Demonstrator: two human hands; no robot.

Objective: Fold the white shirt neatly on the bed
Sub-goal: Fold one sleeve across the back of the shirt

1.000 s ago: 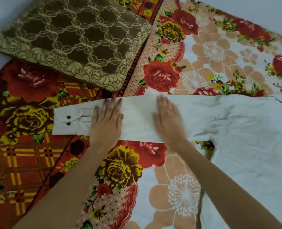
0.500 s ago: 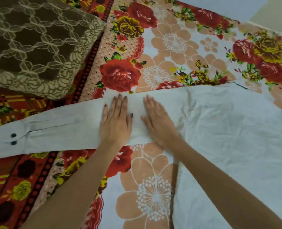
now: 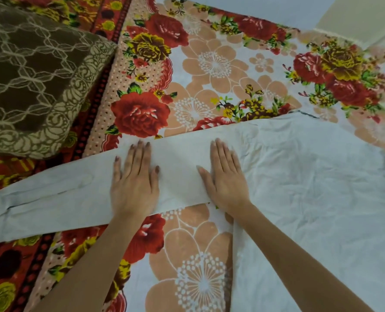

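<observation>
The white shirt (image 3: 311, 188) lies spread on the flowered bed sheet (image 3: 209, 70), its body wrinkled at the right. One long sleeve (image 3: 58, 201) stretches out to the left, with two dark cuff buttons at the frame's left edge. My left hand (image 3: 134, 183) rests flat, palm down, on the middle of the sleeve, fingers apart. My right hand (image 3: 225, 179) presses flat near the armpit, where sleeve meets body. Neither hand grips the cloth.
A brown patterned pillow (image 3: 34, 82) sits at the upper left, just beyond the sleeve. The bed's far edge and a pale wall (image 3: 356, 16) show at the upper right. Flowered sheet lies bare beyond the shirt and below the sleeve between my forearms.
My hands have slid apart along the sleeve, the right one toward the shirt's body. The view has shifted right, so the cuff now sits at the left edge.
</observation>
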